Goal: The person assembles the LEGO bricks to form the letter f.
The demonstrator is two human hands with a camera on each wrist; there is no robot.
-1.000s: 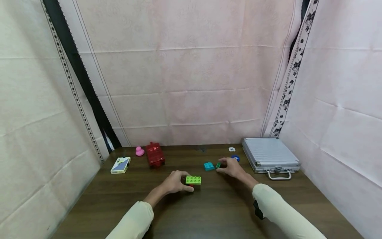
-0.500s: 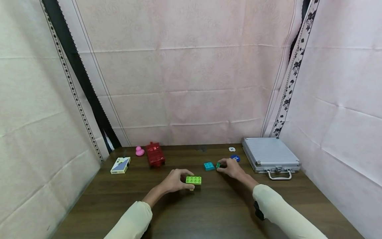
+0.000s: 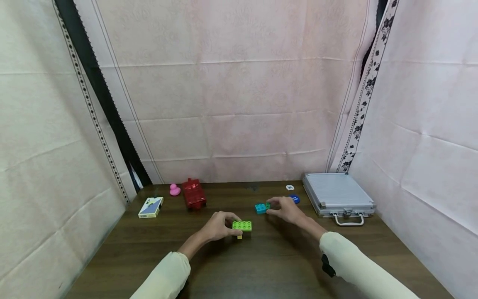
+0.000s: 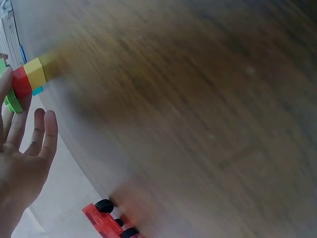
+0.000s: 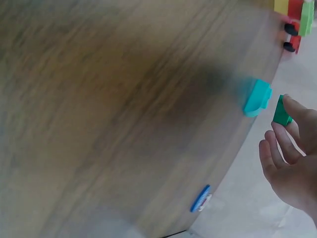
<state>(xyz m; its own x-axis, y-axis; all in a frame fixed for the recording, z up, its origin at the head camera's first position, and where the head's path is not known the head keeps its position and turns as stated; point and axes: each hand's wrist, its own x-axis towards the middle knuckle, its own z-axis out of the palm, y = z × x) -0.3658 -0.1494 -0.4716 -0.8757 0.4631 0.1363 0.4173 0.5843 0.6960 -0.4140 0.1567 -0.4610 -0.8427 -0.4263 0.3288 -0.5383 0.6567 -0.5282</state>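
Note:
In the head view my left hand point(image 3: 219, 226) grips a lime green toy brick point(image 3: 242, 225) between thumb and fingers. The left wrist view shows a red brick point(image 4: 22, 83) and a yellow brick point(image 4: 35, 72) stacked beneath it, the yellow one lowest, close over the table. My right hand point(image 3: 287, 209) pinches a small dark green brick point(image 5: 282, 112) between thumb and fingertips. Close by lies a turquoise brick point(image 3: 260, 208); the green brick hangs just above and to its right. In the right wrist view the turquoise brick has a rounded underside at one end.
Beyond my right hand lie a blue disc point(image 3: 295, 199) and a small white piece point(image 3: 290, 187). A silver case point(image 3: 339, 194) stands at the right. Toward the back left are a red toy car point(image 3: 193, 194), a pink rubber duck point(image 3: 174, 189) and a small card box point(image 3: 151, 207).
My right hand has moved a little left with the green brick, up to the turquoise brick. My left hand has barely shifted; the yellow brick now shows below its thumb.

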